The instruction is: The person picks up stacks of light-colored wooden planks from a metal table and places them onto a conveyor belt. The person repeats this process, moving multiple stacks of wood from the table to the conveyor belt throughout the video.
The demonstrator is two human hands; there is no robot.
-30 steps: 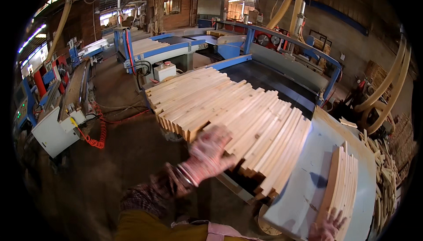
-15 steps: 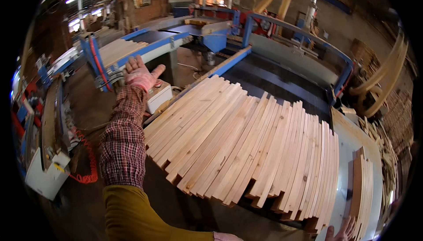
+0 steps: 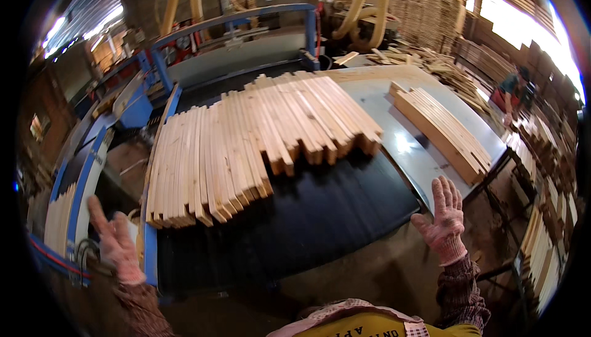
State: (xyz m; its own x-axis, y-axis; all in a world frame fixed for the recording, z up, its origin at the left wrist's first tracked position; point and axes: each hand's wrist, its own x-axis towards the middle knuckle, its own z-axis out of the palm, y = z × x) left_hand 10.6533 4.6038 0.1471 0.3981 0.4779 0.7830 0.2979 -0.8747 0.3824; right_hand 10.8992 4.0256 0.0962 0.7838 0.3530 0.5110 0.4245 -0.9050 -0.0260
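Note:
Many pale wooden strips (image 3: 265,133) lie side by side on a black conveyor belt (image 3: 295,226), their near ends uneven. My left hand (image 3: 118,247), in a pinkish work glove, is off the belt's left edge, fingers spread and holding nothing. On the other side, my right hand (image 3: 444,220), gloved the same way, is raised near the front edge of a grey metal table (image 3: 400,133). Its fingers stretch up, with nothing in them. Beyond it, a short row of wooden strips (image 3: 440,127) rests on that table, apart from the hand.
A blue frame (image 3: 234,16) spans the belt's far end. Blue-sided conveyor (image 3: 86,195) stands at left, carrying more strips. Loose wood scraps (image 3: 425,66) pile behind the metal table. At far right, a person (image 3: 510,93) bends near stacked wood (image 3: 545,251).
My view has swung right. My left hand, stretched forward near a pale box before, is now low beside the belt. The right hand has come up from the strips on the metal table.

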